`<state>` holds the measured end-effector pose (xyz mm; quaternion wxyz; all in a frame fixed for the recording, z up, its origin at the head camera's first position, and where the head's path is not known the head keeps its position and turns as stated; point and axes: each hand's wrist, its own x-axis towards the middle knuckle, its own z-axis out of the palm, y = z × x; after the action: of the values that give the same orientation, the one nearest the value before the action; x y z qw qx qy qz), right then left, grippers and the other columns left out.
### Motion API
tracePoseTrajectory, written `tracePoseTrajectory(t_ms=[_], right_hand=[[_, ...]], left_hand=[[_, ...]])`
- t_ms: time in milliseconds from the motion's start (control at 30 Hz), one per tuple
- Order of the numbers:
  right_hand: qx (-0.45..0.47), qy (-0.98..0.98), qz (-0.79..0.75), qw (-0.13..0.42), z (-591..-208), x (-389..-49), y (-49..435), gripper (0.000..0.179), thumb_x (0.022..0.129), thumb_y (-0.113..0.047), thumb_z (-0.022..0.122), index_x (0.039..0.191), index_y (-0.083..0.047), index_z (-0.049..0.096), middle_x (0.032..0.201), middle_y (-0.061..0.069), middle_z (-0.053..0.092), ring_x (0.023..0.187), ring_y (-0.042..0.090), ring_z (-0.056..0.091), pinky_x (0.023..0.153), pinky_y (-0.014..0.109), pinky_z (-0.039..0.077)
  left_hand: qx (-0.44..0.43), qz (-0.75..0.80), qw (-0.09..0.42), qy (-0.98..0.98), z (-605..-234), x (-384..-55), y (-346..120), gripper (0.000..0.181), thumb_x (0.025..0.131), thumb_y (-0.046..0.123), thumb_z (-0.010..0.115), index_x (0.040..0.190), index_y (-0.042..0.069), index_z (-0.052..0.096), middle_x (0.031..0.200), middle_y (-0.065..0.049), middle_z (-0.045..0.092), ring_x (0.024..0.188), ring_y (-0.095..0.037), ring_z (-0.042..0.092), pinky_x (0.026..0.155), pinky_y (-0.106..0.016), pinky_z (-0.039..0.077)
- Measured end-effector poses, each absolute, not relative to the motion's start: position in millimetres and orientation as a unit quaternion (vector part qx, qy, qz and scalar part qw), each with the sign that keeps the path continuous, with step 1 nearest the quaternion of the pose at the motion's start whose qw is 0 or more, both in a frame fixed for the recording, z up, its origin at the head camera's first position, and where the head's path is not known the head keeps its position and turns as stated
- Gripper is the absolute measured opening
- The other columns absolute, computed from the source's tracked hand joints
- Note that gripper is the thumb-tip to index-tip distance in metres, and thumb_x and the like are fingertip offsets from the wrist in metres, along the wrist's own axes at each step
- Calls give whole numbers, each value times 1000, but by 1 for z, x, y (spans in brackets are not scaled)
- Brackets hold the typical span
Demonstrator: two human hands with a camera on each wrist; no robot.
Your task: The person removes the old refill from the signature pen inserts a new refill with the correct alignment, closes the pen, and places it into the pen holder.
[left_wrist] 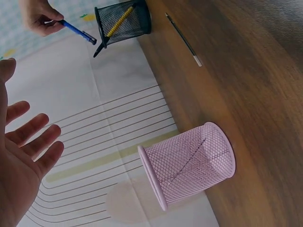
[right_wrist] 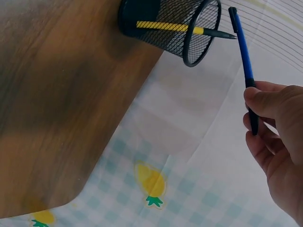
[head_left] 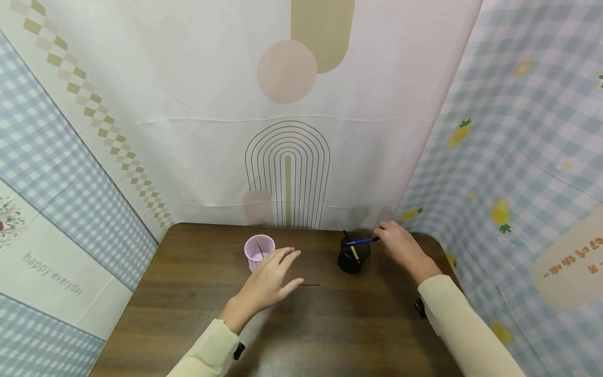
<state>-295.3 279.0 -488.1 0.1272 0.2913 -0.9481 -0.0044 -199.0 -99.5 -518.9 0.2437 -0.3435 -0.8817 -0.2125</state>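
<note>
My right hand (head_left: 402, 250) pinches a blue pen (right_wrist: 243, 49) by its black grip end, between thumb and fingers. In the head view the pen lies across the mouth of a black mesh pen cup (head_left: 349, 265); from the right wrist its clip end shows just beyond the rim. Inside that cup leans a yellow-and-black pen (right_wrist: 163, 26), its dark end sticking out. My left hand (head_left: 265, 283) is held in the air with fingers extended, holding nothing. Near it stands a pink mesh cup (left_wrist: 194, 163), upright, with a thin dark stick leaning inside.
A slim dark stick with a white end (left_wrist: 183, 39) lies on the brown wooden table (head_left: 188, 303) between the two cups. Behind the table hangs a pale printed cloth (head_left: 202, 157); a blue checked cloth (head_left: 509, 157) hangs at the right side.
</note>
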Motion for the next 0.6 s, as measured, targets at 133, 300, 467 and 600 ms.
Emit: tracePoseTrajectory(t_ms=[133, 300, 467, 600], right_hand=[[275, -956, -42, 97, -489, -300, 277, 23, 83, 6, 80, 103, -5, 76, 105, 13, 69, 94, 32, 64, 82, 43, 57], [267, -957, -91, 63, -492, -307, 271, 28, 82, 8, 80, 106, -4, 76, 109, 15, 69, 97, 33, 64, 84, 44, 57], [284, -950, -113, 58, -497, -312, 258, 25, 82, 7, 80, 103, -7, 77, 103, 14, 69, 93, 33, 63, 82, 44, 57], [300, -942, -139, 59, -501, -316, 250, 24, 81, 6, 82, 100, -9, 78, 102, 12, 70, 94, 32, 64, 85, 44, 56]], left_hand=[[-344, -209, 243, -883, -522, -198, -101, 65, 89, 38, 79, 140, 4, 58, 133, -15, 63, 123, -31, 62, 106, -45, 49], [-340, -212, 232, -886, -524, -196, -103, 64, 89, 38, 79, 139, 4, 59, 133, -15, 63, 123, -31, 62, 106, -45, 50], [-339, -209, 235, -887, -528, -196, -107, 66, 87, 38, 81, 139, 4, 59, 132, -16, 64, 121, -31, 63, 103, -45, 51], [-343, -208, 234, -886, -530, -196, -108, 66, 88, 38, 80, 140, 4, 58, 133, -16, 63, 122, -31, 62, 104, -45, 50]])
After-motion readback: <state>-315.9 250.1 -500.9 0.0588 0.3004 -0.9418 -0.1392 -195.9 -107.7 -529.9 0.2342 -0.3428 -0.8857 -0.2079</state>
